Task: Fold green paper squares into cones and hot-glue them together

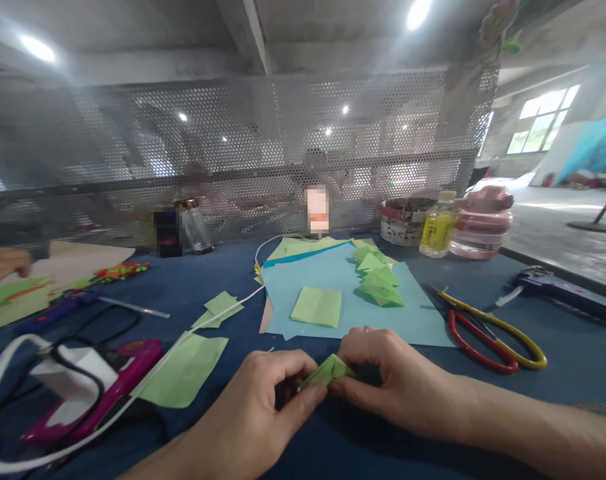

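Observation:
Both hands pinch one small piece of folded green paper (330, 371) low over the dark blue table. My left hand (277, 400) grips its left end between thumb and fingers. On the right end, my right hand (387, 370) closes in the same way; its fingertips partly hide the paper. Just beyond lies a flat green paper square (317, 307) on light blue sheets (413, 320). Several folded green paper pieces (380, 283) sit in a row at the sheets' right side. A larger green sheet (185, 370) lies left of my left hand.
Scissors (497, 333) with red and yellow handles and a blue glue gun (573, 293) lie right. A yellow-labelled bottle (437, 227) and pink jug (483, 223) stand behind. A white cable (147, 380) crosses by a magenta power strip (93, 393). Another person's hand (5, 263) is far left.

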### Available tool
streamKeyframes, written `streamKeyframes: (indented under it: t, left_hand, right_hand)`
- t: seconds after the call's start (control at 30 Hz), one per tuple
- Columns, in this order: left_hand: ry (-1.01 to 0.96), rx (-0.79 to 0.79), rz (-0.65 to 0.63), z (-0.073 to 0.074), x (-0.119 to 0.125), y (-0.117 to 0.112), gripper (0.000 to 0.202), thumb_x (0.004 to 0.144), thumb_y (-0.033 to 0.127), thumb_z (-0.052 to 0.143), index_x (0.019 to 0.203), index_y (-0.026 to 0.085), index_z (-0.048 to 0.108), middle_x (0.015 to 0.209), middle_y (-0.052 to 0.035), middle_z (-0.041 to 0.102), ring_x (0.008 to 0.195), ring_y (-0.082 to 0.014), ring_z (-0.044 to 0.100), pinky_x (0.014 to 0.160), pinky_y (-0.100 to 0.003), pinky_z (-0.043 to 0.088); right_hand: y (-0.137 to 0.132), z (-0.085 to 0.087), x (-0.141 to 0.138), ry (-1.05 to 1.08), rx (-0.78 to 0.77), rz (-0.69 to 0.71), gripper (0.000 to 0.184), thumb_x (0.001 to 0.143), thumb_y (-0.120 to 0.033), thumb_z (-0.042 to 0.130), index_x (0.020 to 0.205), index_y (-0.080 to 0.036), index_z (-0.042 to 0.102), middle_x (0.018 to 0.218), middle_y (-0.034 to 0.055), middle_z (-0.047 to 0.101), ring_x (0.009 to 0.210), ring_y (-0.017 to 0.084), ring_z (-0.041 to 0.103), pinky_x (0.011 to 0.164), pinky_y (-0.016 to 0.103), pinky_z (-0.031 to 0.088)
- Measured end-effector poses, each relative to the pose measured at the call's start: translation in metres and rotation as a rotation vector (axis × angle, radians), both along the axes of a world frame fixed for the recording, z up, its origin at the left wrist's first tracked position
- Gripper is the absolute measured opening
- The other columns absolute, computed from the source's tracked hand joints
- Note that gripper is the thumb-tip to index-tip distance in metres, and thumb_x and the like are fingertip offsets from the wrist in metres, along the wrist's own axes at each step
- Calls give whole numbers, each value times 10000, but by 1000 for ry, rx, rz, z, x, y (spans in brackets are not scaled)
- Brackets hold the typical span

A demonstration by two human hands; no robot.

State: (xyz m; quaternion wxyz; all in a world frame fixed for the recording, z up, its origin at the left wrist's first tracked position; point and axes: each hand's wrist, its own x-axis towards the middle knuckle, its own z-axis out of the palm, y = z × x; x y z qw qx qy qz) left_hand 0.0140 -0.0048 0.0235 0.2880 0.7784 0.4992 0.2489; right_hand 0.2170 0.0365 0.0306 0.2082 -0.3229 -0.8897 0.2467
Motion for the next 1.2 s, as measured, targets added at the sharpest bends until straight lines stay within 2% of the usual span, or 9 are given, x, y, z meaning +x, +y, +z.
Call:
streamKeyframes:
  t: [0.17,0.33,0.4,0.5,0.57,0.73,0.93,1.03,1.2]
  left_hand:
    - [-6,-19,31,2,0,-1,383,928,454,504,663,187,573,577,50,566,574,-104,510,556,-209,361]
    - [27,-74,114,8,1,-3,277,874,289,565,626,189,636,591,44,656,585,-108,567,571,-205,374]
    - [24,-89,133,8,1,-3,257,858,278,568,629,191,646,583,43,657,568,-111,557,548,-206,362]
    - [6,-131,173,5,0,-1,285,849,349,581,614,188,607,503,50,595,482,-103,486,483,-210,315]
    - [0,-149,201,4,0,0,326,840,399,591,594,187,556,452,63,520,441,-96,428,454,-212,281]
    - [30,-71,183,5,-1,0,343,834,378,593,570,183,496,496,70,440,495,-96,364,472,-227,249]
    - [4,-106,155,6,-3,1,349,849,385,580,583,187,472,513,72,416,513,-99,364,483,-226,255]
    - [-22,-146,134,6,-4,3,332,902,376,506,627,191,506,504,66,466,494,-101,415,494,-219,292]
    - [29,-57,123,7,-7,3,321,926,350,459,644,199,484,514,64,457,509,-110,436,511,-227,307]
  right_hand:
    - [0,-2,0,-9,49,25,198,877,-232,602,696,-154,603,658,-20,582,655,102,502,652,219,363]
    - [2,-3,1,2,39,34,208,894,-277,619,736,-151,666,681,-1,611,672,112,528,634,216,367]
    - [2,-3,2,11,19,25,206,885,-298,640,744,-156,690,684,3,619,672,116,535,622,215,369]
    - [3,-2,2,16,4,-11,263,886,-368,639,736,-160,698,672,1,606,649,118,528,603,220,370]
    - [4,-1,3,23,5,-31,260,876,-359,651,711,-161,680,659,-8,584,637,113,518,598,216,369]
    - [6,0,3,50,-23,-65,254,831,-329,705,663,-150,642,641,-25,545,616,100,492,575,205,356]
    - [6,3,4,59,-65,-60,258,822,-320,710,648,-145,633,633,-36,530,595,89,469,552,194,347]
    - [6,3,6,44,-82,-47,181,839,-286,688,724,-147,679,684,-18,583,635,103,510,592,203,376]
    - [9,4,8,39,-113,-44,97,850,-226,653,856,-156,719,783,10,661,727,137,572,671,228,413]
